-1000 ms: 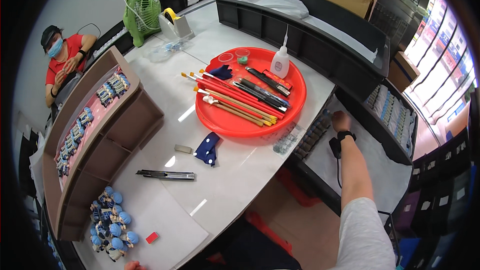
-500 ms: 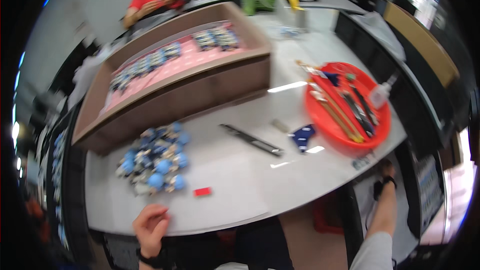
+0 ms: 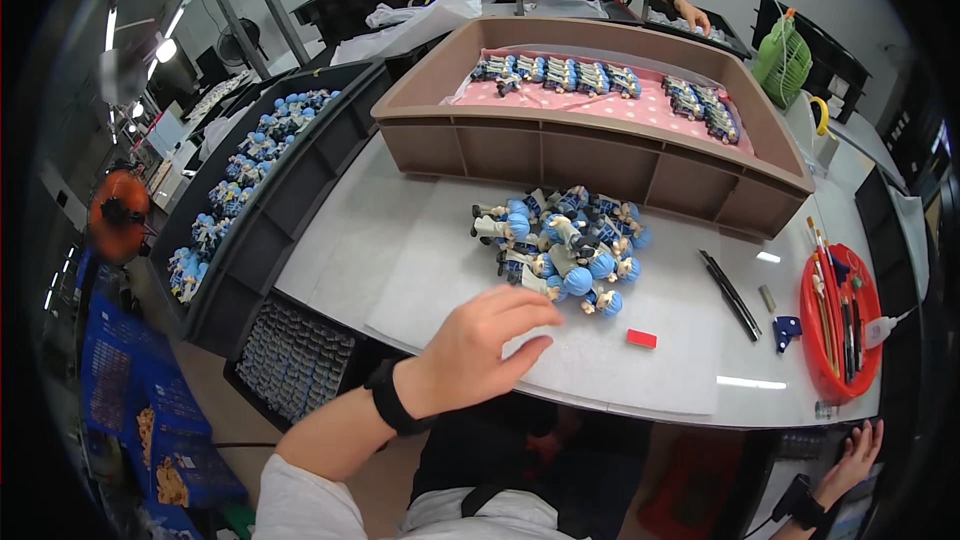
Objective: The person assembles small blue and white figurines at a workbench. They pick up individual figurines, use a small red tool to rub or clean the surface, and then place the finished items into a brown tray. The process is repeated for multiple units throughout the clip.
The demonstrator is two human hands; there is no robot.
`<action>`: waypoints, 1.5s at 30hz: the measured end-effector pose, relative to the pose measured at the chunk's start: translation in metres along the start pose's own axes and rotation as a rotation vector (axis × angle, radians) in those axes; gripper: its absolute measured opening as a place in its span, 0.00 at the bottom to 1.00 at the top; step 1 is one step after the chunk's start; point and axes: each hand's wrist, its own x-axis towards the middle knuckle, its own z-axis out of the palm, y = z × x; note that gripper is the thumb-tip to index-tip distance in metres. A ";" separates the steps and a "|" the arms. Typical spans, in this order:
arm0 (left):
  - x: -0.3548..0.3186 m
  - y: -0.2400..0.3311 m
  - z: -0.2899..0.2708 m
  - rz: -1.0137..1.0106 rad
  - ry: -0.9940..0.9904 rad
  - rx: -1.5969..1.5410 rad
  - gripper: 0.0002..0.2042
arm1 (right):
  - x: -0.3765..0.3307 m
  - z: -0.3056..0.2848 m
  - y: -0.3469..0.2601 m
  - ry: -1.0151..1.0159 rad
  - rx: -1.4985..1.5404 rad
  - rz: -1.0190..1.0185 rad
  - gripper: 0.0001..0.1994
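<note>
Over the front of the white tabletop is my left hand (image 3: 490,345), its fingers curved and thumb apart, with nothing between them. Just beyond its fingertips lies a heap of small figurines (image 3: 575,260) with light blue hair, white-and-dark clothes and black shoes. A small red block (image 3: 641,339) rests to the right of this hand. Below the table's right front corner, my right hand (image 3: 852,462) is held with fingers spread and no object visible in it. Both wrists wear black bands.
Beyond the heap stands a brown bin (image 3: 600,145) with figurines in rows on pink dotted cloth. A dark crate (image 3: 290,190) of figurines stands left. On the right are black tweezers (image 3: 732,295), a navy piece (image 3: 787,332) and a red basin (image 3: 868,285) of brushes. Opposite sits a person in red.
My view has swung left, bringing the dark crate into sight. My left hand now reaches farther over the tabletop, beside the heap. My right hand's fingers now show spread.
</note>
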 end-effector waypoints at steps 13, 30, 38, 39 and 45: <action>0.004 -0.045 0.000 0.056 -0.152 0.419 0.18 | -0.254 0.223 -0.118 -1.076 0.326 -0.131 0.15; -0.024 -0.043 0.037 -0.551 0.156 -1.338 0.18 | -0.281 0.275 -0.122 -1.320 0.340 0.121 0.14; -0.030 -0.044 0.041 -0.522 0.212 -1.235 0.18 | -0.284 0.273 -0.115 -1.282 0.372 0.098 0.14; -0.030 -0.043 0.040 -0.503 0.209 -1.219 0.18 | -0.284 0.273 -0.114 -1.278 0.399 0.113 0.15; -0.029 -0.039 0.041 -0.432 0.241 -1.109 0.20 | -0.285 0.274 -0.109 -1.222 0.429 0.042 0.21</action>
